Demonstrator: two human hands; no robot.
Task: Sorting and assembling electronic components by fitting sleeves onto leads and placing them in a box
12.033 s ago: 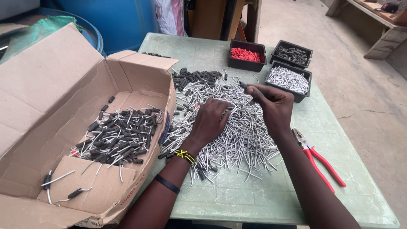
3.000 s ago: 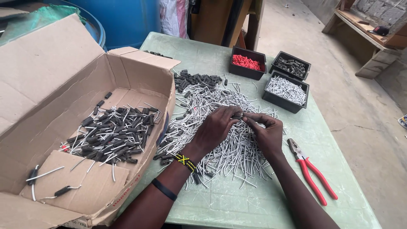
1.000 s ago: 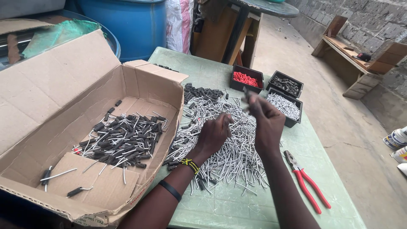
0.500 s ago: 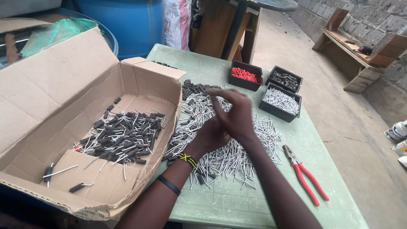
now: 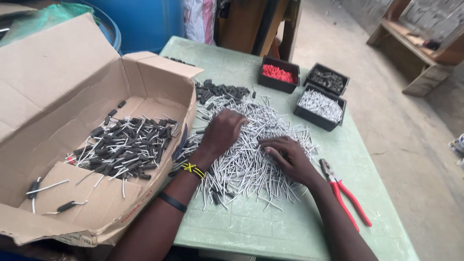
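Left of frame: open cardboard box (image 5: 58,96) holding black-sleeved pins (image 5: 128,147). Centre: pile of silver metal pins (image 5: 246,159) on the green bench (image 5: 290,232). Left hand (image 5: 223,133) lies palm-down on the pile, fingers loosely curled, nothing clearly gripped. Right hand (image 5: 285,157) presses flat on the pile just beside it, fingers spread, not grasping. Upper right: three black trays (image 5: 319,104), one with red pieces. Lower right: red-handled pliers (image 5: 345,195) on the bench.

A pale green table (image 5: 309,227) stands on bare concrete floor (image 5: 386,121), with a wooden bench (image 5: 415,48) and blue barrel (image 5: 145,24) behind.
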